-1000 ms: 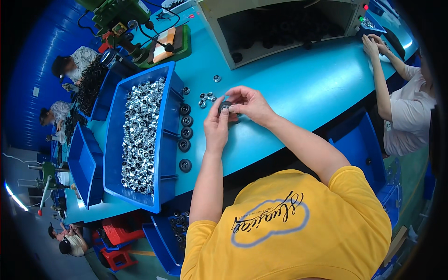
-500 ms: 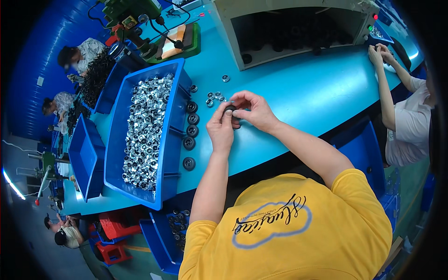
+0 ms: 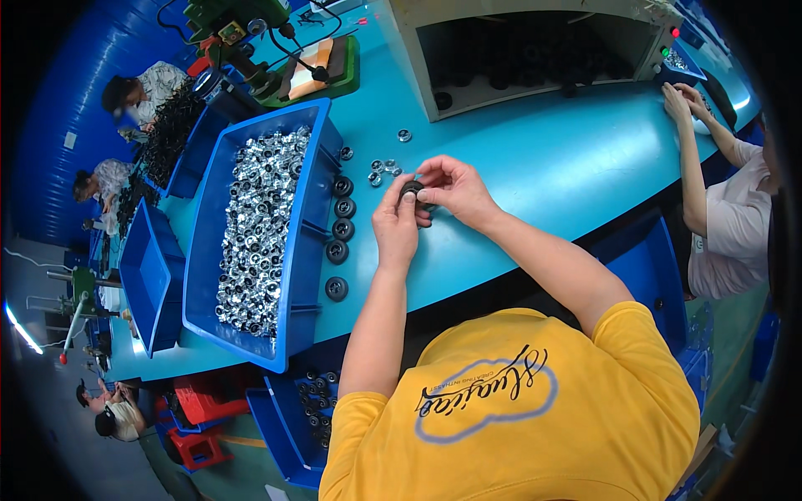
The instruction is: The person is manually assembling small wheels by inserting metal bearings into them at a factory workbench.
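One small, round, black wheel-like part [image 3: 411,186] sits clamped between left hand [image 3: 396,221] and right hand [image 3: 459,194], over the glossy turquoise table [image 3: 535,150], right of the row of five round black wheels [image 3: 343,229]. Best to press evenly with both thumbs [image 3: 428,195], turning it in small steps so it doesn't tilt. Left forearm [image 3: 378,326] runs nearly straight up; right forearm [image 3: 555,257] angles in from lower right, fingers [image 3: 440,165] arched. Exact contact hidden.
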Demonstrator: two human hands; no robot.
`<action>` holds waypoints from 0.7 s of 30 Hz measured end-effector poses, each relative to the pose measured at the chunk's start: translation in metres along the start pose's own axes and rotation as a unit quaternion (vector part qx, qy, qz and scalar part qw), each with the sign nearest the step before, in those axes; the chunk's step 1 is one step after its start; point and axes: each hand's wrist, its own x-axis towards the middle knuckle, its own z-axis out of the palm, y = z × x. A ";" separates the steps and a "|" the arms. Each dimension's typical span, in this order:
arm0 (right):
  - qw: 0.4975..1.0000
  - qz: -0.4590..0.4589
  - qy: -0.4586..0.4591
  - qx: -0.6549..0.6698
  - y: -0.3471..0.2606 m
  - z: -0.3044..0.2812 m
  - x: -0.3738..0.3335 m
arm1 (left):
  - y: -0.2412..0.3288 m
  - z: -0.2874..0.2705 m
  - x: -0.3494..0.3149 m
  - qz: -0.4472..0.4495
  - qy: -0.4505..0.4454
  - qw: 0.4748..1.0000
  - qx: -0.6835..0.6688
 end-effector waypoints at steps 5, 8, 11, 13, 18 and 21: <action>0.992 0.075 0.024 0.100 -0.009 -0.010 0.002 | 0.007 0.006 -0.004 0.070 -0.049 0.993 0.076; 0.992 0.081 0.005 0.096 -0.010 -0.011 0.001 | 0.000 0.004 -0.001 0.083 -0.022 0.990 0.111; 0.996 0.070 0.003 0.047 -0.013 -0.007 0.000 | -0.003 0.005 -0.001 0.108 -0.001 0.986 0.126; 0.997 0.073 0.006 0.031 -0.013 -0.005 0.000 | -0.001 0.006 -0.001 0.123 0.004 0.981 0.149; 0.998 0.061 0.018 -0.016 -0.001 -0.012 0.004 | -0.002 0.008 -0.002 0.208 0.026 0.939 0.272; 0.998 0.051 0.029 -0.029 -0.006 -0.007 0.000 | 0.001 0.010 -0.002 0.220 0.035 0.931 0.289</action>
